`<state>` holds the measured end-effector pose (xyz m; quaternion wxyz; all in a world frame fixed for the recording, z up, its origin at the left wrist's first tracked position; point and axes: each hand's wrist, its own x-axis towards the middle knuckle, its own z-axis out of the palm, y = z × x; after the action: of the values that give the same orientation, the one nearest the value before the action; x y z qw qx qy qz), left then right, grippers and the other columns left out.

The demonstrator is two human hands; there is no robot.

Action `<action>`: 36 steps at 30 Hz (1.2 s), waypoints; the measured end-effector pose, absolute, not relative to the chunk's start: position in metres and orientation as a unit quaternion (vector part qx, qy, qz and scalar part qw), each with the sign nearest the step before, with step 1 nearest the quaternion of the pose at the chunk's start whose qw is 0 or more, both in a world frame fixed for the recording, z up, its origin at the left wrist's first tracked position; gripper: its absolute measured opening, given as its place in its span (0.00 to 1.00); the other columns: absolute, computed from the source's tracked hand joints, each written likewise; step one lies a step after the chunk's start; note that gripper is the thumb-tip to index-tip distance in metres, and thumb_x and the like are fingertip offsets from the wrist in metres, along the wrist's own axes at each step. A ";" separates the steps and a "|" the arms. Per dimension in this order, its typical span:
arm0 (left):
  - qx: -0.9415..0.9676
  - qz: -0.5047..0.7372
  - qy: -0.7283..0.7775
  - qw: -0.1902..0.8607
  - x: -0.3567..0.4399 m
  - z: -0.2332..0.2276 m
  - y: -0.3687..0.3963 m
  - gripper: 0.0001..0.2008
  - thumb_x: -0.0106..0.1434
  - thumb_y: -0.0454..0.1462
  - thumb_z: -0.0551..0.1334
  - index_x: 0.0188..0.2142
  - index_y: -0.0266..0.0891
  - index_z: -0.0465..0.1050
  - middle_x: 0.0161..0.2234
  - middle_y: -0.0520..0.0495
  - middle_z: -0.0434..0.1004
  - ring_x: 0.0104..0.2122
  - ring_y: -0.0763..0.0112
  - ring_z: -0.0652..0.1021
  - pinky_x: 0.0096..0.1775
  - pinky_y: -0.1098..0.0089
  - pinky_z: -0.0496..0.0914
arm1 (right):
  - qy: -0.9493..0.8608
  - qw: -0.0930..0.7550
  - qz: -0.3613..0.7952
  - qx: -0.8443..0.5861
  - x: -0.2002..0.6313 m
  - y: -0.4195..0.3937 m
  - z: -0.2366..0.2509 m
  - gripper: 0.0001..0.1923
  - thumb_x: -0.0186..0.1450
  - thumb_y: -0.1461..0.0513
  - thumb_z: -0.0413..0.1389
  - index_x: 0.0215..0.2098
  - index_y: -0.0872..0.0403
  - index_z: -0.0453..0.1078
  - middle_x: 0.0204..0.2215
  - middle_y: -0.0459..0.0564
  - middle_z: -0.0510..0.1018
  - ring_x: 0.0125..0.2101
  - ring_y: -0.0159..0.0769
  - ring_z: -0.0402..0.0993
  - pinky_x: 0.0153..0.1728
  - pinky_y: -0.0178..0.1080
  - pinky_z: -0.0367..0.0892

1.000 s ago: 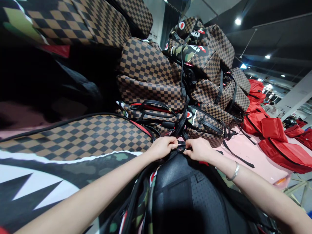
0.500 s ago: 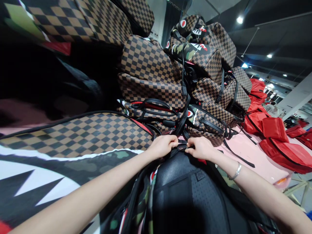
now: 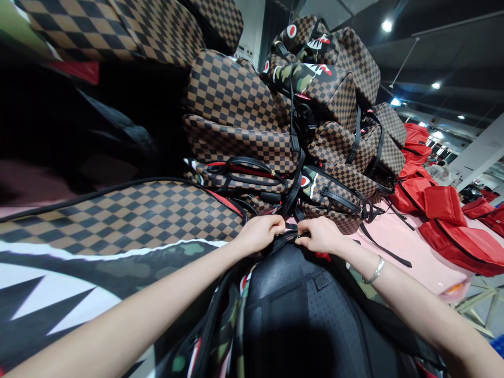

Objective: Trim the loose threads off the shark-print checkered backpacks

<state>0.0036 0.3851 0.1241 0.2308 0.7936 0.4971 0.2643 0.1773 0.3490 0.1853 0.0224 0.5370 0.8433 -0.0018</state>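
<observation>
A backpack [image 3: 291,299] stands in front of me with its black padded back panel facing me; camouflage fabric shows along its left side. At its top, a black strip [image 3: 291,227] runs between my hands, which are slightly apart. My left hand [image 3: 262,232] is closed in a pinch on the left part of this top edge. My right hand [image 3: 321,234], with a silvery bracelet on the wrist, pinches the edge on the right. A small shiny bit shows by its fingertips, too small to name for certain. The fingers partly hide what they grip.
A large checkered bag [image 3: 129,215] with a shark-mouth print lies close on the left. Behind it, checkered backpacks [image 3: 240,94] are piled high. Red bags [image 3: 444,205] rest on the pink table [image 3: 413,241] at right. A loose black strap [image 3: 386,249] trails across it.
The view has shifted a little, so the scene sits slightly more to the left. Both hands keep their grip at the backpack's top, with little other movement.
</observation>
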 end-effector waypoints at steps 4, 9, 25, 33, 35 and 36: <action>0.777 0.298 0.501 0.236 -0.001 0.125 0.385 0.09 0.56 0.38 0.49 0.24 0.41 0.64 0.25 0.54 0.72 0.28 0.71 0.71 0.31 0.73 0.59 | 0.839 -0.009 -0.013 0.544 0.181 0.349 0.185 0.08 0.60 0.55 0.55 0.35 0.49 0.71 0.31 0.45 0.77 0.33 0.35 0.72 0.33 0.34 0.60; 0.757 0.332 0.502 0.255 -0.002 0.121 0.385 0.09 0.56 0.41 0.49 0.24 0.41 0.63 0.25 0.53 0.71 0.28 0.69 0.71 0.32 0.71 0.60 | 0.807 -0.079 -0.059 0.583 0.185 0.349 0.175 0.12 0.60 0.52 0.54 0.37 0.50 0.70 0.29 0.44 0.76 0.29 0.32 0.71 0.30 0.32 0.59; 0.716 0.402 0.466 0.329 0.000 0.107 0.393 0.11 0.52 0.45 0.51 0.23 0.41 0.62 0.21 0.54 0.63 0.25 0.70 0.65 0.29 0.71 0.60 | 0.856 -0.101 -0.026 0.507 0.180 0.355 0.160 0.10 0.59 0.55 0.56 0.38 0.48 0.71 0.34 0.44 0.78 0.34 0.36 0.73 0.33 0.34 0.62; 0.698 0.417 0.465 0.350 0.002 0.111 0.391 0.11 0.51 0.45 0.51 0.22 0.40 0.61 0.20 0.54 0.61 0.23 0.72 0.63 0.27 0.71 0.59 | 0.829 -0.155 -0.104 0.528 0.184 0.361 0.156 0.10 0.57 0.54 0.58 0.35 0.49 0.70 0.31 0.42 0.77 0.30 0.32 0.73 0.33 0.32 0.62; 0.691 0.426 0.466 0.352 0.001 0.111 0.391 0.11 0.52 0.45 0.51 0.22 0.40 0.60 0.20 0.54 0.61 0.23 0.72 0.63 0.28 0.72 0.59 | 0.812 -0.174 -0.121 0.543 0.185 0.360 0.157 0.10 0.57 0.53 0.58 0.34 0.49 0.70 0.29 0.42 0.77 0.30 0.32 0.72 0.31 0.32 0.62; 0.686 0.432 0.468 0.351 0.000 0.112 0.390 0.11 0.52 0.45 0.51 0.22 0.40 0.60 0.21 0.54 0.61 0.24 0.72 0.64 0.29 0.72 0.60 | 0.802 -0.183 -0.129 0.554 0.185 0.360 0.158 0.11 0.57 0.52 0.58 0.33 0.50 0.70 0.29 0.42 0.76 0.29 0.32 0.71 0.30 0.32 0.61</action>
<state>-0.0001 0.3899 0.1118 0.3508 0.6864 0.4680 0.4322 0.1849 0.3602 0.1580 -0.1828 0.5541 0.8019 -0.1285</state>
